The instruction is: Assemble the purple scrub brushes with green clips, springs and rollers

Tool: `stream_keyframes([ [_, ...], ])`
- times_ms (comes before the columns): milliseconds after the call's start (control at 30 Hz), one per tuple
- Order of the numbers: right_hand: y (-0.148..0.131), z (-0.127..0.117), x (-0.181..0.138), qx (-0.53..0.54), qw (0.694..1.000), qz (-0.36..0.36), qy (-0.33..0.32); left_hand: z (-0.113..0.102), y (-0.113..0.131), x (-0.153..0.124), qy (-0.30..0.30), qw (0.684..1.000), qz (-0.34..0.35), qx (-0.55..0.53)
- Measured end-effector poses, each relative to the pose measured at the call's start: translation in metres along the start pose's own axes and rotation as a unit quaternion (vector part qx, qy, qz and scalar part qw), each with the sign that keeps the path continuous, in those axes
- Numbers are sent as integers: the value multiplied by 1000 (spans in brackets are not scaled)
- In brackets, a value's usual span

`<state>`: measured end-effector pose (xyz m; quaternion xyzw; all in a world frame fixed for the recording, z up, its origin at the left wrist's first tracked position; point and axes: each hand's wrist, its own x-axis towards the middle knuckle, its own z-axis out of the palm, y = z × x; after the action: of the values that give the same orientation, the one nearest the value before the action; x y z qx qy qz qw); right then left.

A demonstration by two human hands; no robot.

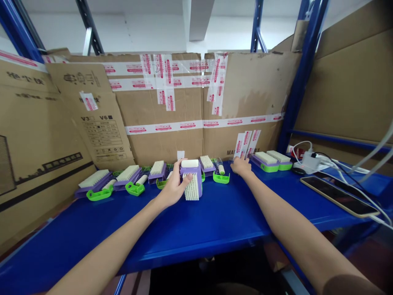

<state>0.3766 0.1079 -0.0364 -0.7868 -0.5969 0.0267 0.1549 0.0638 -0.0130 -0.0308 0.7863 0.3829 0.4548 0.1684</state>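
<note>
My left hand [174,187] is closed around a purple brush [196,181], its thumb over the cream bristles. The brush is tilted toward me, with a white roller [189,163] at its upper end. Toward the back, my right hand [241,166] has its fingers bent together beside the cardboard; a bit of clear plastic shows near the fingertips, but what they grip is hidden. Between the hands stands another purple brush [206,164], and by it an open green cover [221,178] with a small white roller [221,169].
Several purple brushes with green covers stand left along the blue shelf [190,233], one at the far left [94,179]. Two green-based brushes [270,161] sit at right, near a white charger [308,163], cables and a phone [337,196]. Taped cardboard [166,143] walls the back.
</note>
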Motion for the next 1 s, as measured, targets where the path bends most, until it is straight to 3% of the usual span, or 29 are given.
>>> stream_keyframes([
  [400, 3, 0, 3, 1, 1000, -2, 4, -1, 1, 1, -15, 998, 25, -48],
  [1000, 9, 4, 9, 3, 999, 16, 27, -1, 7, -1, -9, 999, 20, -29],
])
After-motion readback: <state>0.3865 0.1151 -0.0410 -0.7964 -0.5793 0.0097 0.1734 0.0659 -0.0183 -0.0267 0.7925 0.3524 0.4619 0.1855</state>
